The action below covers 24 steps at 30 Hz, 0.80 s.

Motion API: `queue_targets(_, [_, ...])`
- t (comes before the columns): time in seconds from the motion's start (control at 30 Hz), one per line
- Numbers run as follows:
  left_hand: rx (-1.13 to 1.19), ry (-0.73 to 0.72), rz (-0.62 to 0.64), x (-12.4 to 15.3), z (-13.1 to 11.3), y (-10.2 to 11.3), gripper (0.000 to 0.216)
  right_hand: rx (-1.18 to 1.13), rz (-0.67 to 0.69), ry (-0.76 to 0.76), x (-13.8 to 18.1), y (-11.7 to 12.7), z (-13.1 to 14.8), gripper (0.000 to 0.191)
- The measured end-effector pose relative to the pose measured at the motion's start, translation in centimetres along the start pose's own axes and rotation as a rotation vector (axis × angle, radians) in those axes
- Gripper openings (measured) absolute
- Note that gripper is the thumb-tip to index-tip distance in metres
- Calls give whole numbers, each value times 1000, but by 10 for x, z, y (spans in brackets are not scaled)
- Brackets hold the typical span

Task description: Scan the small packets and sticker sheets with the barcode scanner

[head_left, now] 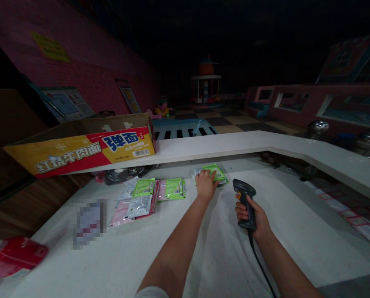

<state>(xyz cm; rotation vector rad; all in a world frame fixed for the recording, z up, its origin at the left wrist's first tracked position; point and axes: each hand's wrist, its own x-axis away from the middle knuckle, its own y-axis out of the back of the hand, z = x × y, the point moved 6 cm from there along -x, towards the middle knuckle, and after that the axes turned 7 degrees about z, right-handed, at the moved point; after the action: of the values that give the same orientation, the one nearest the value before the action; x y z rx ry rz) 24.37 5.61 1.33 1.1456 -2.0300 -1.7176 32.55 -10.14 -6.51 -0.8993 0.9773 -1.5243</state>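
My left hand (206, 185) rests on a small pile of flat packets at the middle of the counter, its fingers spread over a bright green packet (217, 173). Whether it also grips an edge cannot be made out. My right hand (260, 218) is wrapped round the handle of a dark grey barcode scanner (247, 203), held upright with its head tilted toward the pile. A black cable (261, 263) runs down from the handle. Left of my left hand lie a green-and-pink packet (172, 189) and a heap of silver, pink and green packets (139, 200).
A red and yellow noodle carton (110, 147) stands on the raised white ledge (209, 145) along the back. At the left of the white counter (110, 265) are a red container (15, 256) and a blurred-out item (89, 223). Papers (349, 211) lie under the ledge at right.
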Motion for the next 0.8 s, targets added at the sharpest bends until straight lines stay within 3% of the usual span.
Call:
queue_targets(0.23, [-13, 11, 75, -3, 8, -13, 37, 47, 11, 2, 1, 0, 2, 25])
queue_targets(0.43, [-24, -26, 22, 17, 21, 4, 44, 27, 19, -4, 3, -1, 0, 25])
queue_targets(0.5, [-54, 65, -34, 32, 38, 16, 44, 38, 17, -8, 4, -1, 0, 25])
queue_targets(0.7, [-250, 519, -157, 80, 107, 49, 57, 27, -24, -1, 7, -1, -1, 29])
queue_targets(0.8, [-289, 561, -129, 88, 123, 53, 63, 6, -34, 1, 7, -1, -1, 30])
